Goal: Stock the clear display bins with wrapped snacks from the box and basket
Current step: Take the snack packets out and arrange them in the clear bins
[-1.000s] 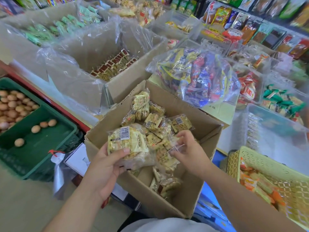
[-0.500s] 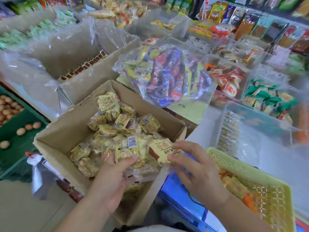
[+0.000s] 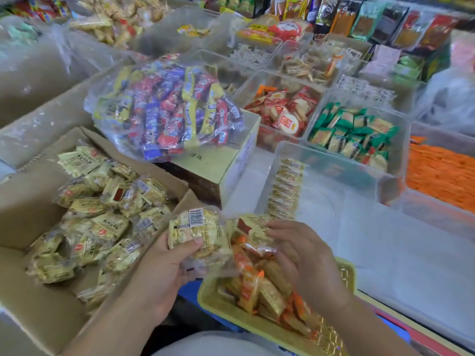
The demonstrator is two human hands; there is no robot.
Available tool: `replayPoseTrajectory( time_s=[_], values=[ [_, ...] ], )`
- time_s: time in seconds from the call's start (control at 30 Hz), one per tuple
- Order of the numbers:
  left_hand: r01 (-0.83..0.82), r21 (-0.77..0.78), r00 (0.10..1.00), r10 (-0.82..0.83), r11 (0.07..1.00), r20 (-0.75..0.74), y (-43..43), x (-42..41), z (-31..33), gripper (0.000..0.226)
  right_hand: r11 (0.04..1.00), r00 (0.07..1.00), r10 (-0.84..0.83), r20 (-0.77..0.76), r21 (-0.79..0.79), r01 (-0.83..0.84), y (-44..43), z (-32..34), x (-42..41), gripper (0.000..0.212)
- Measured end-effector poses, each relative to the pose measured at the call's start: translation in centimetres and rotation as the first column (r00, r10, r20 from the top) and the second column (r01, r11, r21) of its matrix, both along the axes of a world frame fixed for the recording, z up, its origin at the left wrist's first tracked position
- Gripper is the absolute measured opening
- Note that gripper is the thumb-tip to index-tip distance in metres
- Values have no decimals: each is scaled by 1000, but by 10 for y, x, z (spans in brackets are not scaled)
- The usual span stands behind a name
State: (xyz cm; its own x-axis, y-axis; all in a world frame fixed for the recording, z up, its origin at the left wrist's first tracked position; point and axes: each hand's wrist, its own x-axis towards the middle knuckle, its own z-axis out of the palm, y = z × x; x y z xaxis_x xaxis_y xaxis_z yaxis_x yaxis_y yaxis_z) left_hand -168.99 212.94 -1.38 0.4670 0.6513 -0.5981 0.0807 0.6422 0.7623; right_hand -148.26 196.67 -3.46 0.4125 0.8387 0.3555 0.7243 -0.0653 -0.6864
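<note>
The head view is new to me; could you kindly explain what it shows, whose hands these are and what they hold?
There is no machine here. A person wears a wide-angle camera on the head, so this single picture looks forward and down at their own two hands. The left hand grips a clear bag of yellow wrapped snacks with a barcode label. The fingers of the right hand pinch one small yellow packet. On the left stands an open cardboard box holding many similar yellow snacks. Under the hands sits a yellow basket of orange-trimmed snacks. Ahead is a clear bin with one row of packets along its left wall. Bins farther back hold red, green and orange snacks.
</note>
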Motion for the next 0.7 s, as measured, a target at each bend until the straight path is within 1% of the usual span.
replayPoseTrajectory(
  time_s=[0.07,0.17,0.23,0.27,0.33,0.43,0.5,0.6,0.7],
  values=[
    [13,3,1000,-13,1000,-12,-4,17,-3,43,991,991,-126,-40,-50,124,-14,-4,32,37],
    [24,5,999,-24,1000,-21,-6,40,-9,42,938,949,-310,-49,-177,298,-30,-17,84,30],
    [50,0,999,-50,999,-17,-5,53,-13,48,872,927,-374,14,-334,357,-35,-34,117,25],
    [62,1,998,-62,998,-13,-5,58,-15,50,822,922,-385,40,-439,363,-35,-43,130,23],
    [75,-6,997,-75,997,4,-6,67,-19,53,718,929,-367,54,-619,320,-33,-62,148,23],
    [110,-19,994,-110,994,19,-10,77,-24,57,641,956,-293,-10,-744,189,-24,-87,158,27],
    [126,-14,992,-126,992,8,-13,81,-28,55,599,972,-224,-72,-797,79,-15,-100,158,28],
    [125,-13,992,-125,992,-10,-14,85,-31,56,554,974,-147,-170,-831,-61,-6,-107,160,33],
    [124,-14,992,-124,992,-19,-14,86,-31,58,508,979,-48,-200,-849,-148,-2,-108,164,39]
  ],
)
